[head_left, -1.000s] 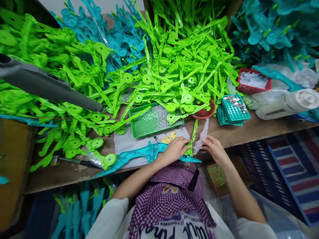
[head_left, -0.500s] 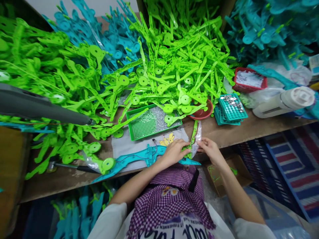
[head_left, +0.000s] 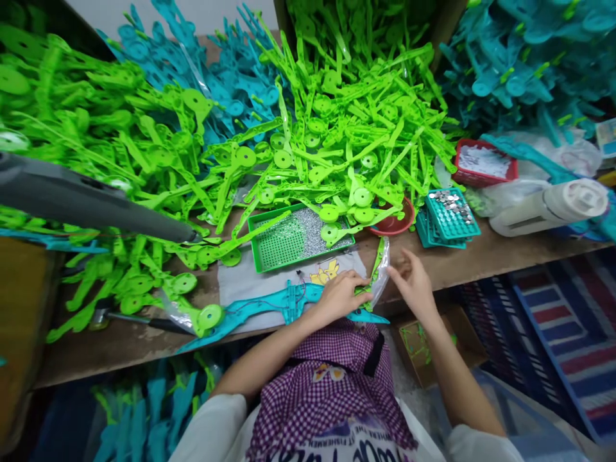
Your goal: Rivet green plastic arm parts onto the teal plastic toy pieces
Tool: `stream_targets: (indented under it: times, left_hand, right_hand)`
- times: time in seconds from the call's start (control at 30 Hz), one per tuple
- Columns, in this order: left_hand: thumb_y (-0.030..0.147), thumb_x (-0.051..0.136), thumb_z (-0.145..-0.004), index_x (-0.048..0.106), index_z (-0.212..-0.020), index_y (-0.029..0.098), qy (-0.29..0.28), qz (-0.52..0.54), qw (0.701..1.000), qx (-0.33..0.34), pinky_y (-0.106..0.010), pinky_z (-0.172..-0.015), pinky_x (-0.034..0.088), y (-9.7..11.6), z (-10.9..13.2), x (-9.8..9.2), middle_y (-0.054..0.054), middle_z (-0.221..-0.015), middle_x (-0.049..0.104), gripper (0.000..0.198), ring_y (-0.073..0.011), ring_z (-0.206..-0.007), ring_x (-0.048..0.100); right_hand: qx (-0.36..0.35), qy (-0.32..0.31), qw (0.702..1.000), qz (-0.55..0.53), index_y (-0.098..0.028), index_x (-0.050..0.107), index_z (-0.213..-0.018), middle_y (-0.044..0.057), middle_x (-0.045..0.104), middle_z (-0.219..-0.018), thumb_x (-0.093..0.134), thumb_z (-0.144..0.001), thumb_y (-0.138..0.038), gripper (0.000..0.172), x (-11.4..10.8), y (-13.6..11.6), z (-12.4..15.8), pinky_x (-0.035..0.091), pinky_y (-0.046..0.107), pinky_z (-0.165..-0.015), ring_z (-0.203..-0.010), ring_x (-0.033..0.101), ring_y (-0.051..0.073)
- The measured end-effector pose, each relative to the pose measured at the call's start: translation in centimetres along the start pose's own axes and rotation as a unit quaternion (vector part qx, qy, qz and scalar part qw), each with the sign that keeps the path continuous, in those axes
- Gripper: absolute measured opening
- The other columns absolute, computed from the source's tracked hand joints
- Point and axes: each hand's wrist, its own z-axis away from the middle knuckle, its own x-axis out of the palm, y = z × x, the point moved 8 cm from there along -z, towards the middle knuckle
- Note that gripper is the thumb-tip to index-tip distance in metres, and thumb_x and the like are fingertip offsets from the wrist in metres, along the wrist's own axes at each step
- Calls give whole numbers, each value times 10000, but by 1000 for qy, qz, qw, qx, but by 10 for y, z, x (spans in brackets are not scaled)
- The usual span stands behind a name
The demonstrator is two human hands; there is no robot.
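Note:
A long blue plastic bow-shaped piece (head_left: 262,305) lies along the front of the bench, partly over a grey cloth. My left hand (head_left: 342,296) rests over its right part, with fingers closed on the lower end of a green plastic arm (head_left: 378,264). A clear plastic sleeve (head_left: 382,276) covers the right side of that arm, which points away from me. My right hand (head_left: 414,285) is just right of the sleeve, thumb and fingers apart, holding nothing. At the bow piece's left end sits a green disc-ended arm (head_left: 210,317), also with clear plastic on it.
Green arms (head_left: 332,141) are heaped behind. A green tray (head_left: 279,247) holds small metal pieces. Beyond my right hand are teal trays (head_left: 450,215), a red bowl (head_left: 397,221) and a white bottle (head_left: 548,208). A grey power tool (head_left: 96,199) hangs at left; a hammer (head_left: 139,319) lies below.
My right hand has let go of the clear sleeve and moved slightly up and right, its fingers opening. My left hand stays on the green arm. The view has shifted a little.

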Motion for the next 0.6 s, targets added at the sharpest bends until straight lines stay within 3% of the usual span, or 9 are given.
stream_targets:
  times: [0.07,0.13,0.2,0.33,0.6]
  left_hand:
    - [480,618,-836,663,-1175,260,0,4,1000,-1,-328,-917,455,0,0,0,-39,-1069,656,406,-227,-1025,596]
    - [487,629,-827,661,-1179,265,8,2,1000,-6,-319,-914,456,-1,0,-1,-39,-1075,656,418,-223,-1024,597]
    - [490,634,-823,661,-1180,264,16,-2,1000,-7,-314,-895,464,0,1,-2,-39,-1065,660,423,-220,-1013,599]
    - [501,647,-807,689,-1131,261,14,-7,1000,-6,-312,-875,472,0,1,-2,-32,-1044,675,406,-221,-1004,601]
    - [490,628,-825,683,-1132,279,-6,-1,1000,-15,-322,-892,470,1,0,0,-21,-1076,673,377,-217,-1034,595]
  right_hand:
    - [-81,38,994,62,-201,437,-1373,135,533,-1340,475,-897,-461,544,-4,-18,-8,429,445,-1016,-1209,531,259]
    - [-134,12,986,101,-208,446,-1387,112,455,-1442,409,-935,-402,494,6,-27,-13,341,449,-1092,-1335,415,250]
    - [-147,-14,983,109,-205,463,-1383,99,457,-1448,377,-948,-385,479,17,-24,-15,327,443,-1098,-1340,416,238]
    - [-136,4,984,113,-203,454,-1393,98,470,-1440,327,-964,-384,483,22,-13,-12,310,446,-1090,-1341,419,226]
    - [-167,-6,960,226,-192,530,-1322,111,566,-1345,355,-960,-365,437,21,-25,-18,372,396,-975,-1251,505,247]
